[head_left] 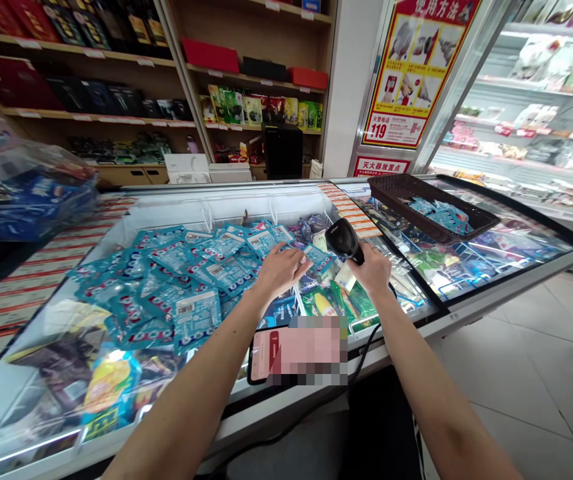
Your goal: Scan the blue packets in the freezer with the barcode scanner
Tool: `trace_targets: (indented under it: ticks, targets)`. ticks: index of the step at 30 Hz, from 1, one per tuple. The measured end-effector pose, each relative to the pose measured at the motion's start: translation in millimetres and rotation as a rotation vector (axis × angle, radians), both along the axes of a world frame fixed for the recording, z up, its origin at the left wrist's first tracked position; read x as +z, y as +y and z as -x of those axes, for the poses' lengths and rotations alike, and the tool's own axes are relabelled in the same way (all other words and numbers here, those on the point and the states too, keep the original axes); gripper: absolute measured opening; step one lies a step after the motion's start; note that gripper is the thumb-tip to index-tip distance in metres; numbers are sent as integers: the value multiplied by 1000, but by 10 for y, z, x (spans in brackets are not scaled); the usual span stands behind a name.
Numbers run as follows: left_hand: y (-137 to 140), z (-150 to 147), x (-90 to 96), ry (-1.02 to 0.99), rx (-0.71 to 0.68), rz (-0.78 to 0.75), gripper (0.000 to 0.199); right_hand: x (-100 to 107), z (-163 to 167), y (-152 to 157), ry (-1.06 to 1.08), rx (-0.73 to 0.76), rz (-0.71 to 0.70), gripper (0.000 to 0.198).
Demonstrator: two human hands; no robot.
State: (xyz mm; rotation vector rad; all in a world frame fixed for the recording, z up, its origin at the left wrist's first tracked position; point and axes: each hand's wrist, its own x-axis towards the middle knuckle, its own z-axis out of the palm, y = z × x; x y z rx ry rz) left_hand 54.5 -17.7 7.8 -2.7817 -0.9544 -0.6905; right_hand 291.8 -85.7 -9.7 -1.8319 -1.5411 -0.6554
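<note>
My right hand (373, 270) is wrapped round the handle of a black barcode scanner (342, 239), held above the glass-topped freezer with its head tipped to the left. A dark cable (366, 347) runs down from the scanner's side past the freezer's front edge. Palm down, my left hand (281, 268) hovers with its fingers stretched at the right side of a spread pile of blue packets (166, 280). One blue packet (319, 259) lies between my left fingertips and the scanner; whether the fingers touch it, I cannot tell.
A phone (266, 357), partly blurred out, lies at the freezer's front edge. A brown tray (391, 217) with several blue packets stands at the back right. Plastic-wrapped goods (21, 180) are at the left. Stocked shelves (261, 70) line the back, and a lit display cooler (531, 127) stands at the right.
</note>
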Motion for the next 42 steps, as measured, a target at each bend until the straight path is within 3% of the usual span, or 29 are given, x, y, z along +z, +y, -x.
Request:
trace_targets:
  ticks: [5,12,20,26,30,32,36,42]
  targets:
    - [-22,4,-17,53,5,-63,53,-2,14,-6,-5,17,9,31]
    - [19,49,-70,-45,10,-19,33,-9,9,-7,-10,32,25,33]
    - [18,19,-92,-119,190,-72,47,-16,18,6,4,59,28,34]
    - [62,28,-135,-107,175,-36,33,-22,22,8,-12,45,34,33]
    - [30,5,-101,-123,189,-16,44,-19,29,6,-33,47,49,34]
    - [14,-6,-80,-76,135,-22,48,-14,36,5,-41,58,47,35]
    - [19,-9,-65,-54,27,-10,34,-7,48,2,-40,71,29,33]
    - [64,14,-99,-122,95,-3,37,-14,47,2,-56,69,60,33]
